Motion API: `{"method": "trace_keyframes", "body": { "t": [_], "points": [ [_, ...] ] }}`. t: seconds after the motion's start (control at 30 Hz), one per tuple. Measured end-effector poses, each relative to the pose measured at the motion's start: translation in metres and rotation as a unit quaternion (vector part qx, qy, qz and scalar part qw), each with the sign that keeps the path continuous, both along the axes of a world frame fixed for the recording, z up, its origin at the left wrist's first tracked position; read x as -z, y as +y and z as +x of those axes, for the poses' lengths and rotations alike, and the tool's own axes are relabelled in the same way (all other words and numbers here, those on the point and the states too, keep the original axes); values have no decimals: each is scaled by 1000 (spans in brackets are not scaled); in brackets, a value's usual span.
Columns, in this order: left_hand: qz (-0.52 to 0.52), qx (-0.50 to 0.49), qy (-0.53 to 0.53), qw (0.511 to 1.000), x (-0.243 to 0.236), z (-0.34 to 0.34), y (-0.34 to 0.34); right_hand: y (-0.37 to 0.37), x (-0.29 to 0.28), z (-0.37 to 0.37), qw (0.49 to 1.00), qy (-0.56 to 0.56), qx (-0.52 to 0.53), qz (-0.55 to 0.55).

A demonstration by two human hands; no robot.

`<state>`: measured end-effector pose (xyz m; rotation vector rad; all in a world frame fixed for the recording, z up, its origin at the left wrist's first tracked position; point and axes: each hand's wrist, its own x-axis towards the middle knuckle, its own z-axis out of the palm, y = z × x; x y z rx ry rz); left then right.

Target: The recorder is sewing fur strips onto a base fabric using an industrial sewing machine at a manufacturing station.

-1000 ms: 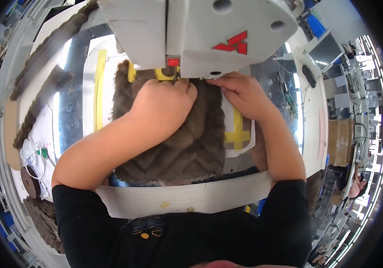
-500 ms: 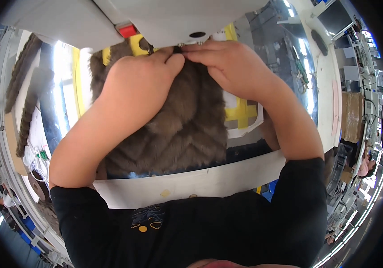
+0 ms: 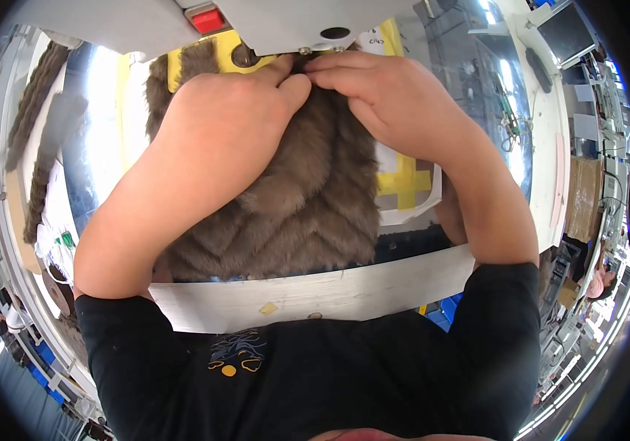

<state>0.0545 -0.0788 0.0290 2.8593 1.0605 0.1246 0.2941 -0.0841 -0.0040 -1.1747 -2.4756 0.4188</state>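
A brown fur piece (image 3: 293, 220) with chevron-like bands lies under both my hands, its near end by the table's front edge. My left hand (image 3: 227, 117) is closed, thumb and index finger pinching the fur's far part right below the sewing machine (image 3: 293, 26). Facing it, my right hand (image 3: 385, 92) has its fingertips together on the same fur, close to the left thumb. The right hand's thumb is mostly hidden below the fingers. Where the fur meets the machine, my fingers and the machine head hide the details.
A red button (image 3: 207, 21) is on the machine. Yellow tape (image 3: 403, 184) marks a white sheet at the fur's right. Fur strips (image 3: 36, 110) lie at the far left. Scissors (image 3: 510, 132) and a dark elongated object (image 3: 538, 70) are at the right. A white board (image 3: 315, 301) runs along the front.
The whole view has shifted slightly, with the machine now higher in the picture. Both hands keep their hold on the fur, and their fingers have moved only a little.
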Motion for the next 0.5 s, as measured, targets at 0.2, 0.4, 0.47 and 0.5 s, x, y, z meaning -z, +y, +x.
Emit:
{"method": "trace_keyframes", "body": {
  "t": [0.2,0.4,0.47,0.5],
  "points": [
    [-24,7,8,1000,-8,-3,-2,-2,-7,-2,1000,-6,-13,-4],
    [-44,25,8,999,-15,-7,-4,-4,-10,-3,1000,2,-20,-17],
    [-50,28,15,998,-20,-8,-6,-5,-13,-5,999,1,-21,-35],
    [-57,32,20,998,-22,-7,-7,-6,-14,-5,999,2,-19,-34]
  ]
}}
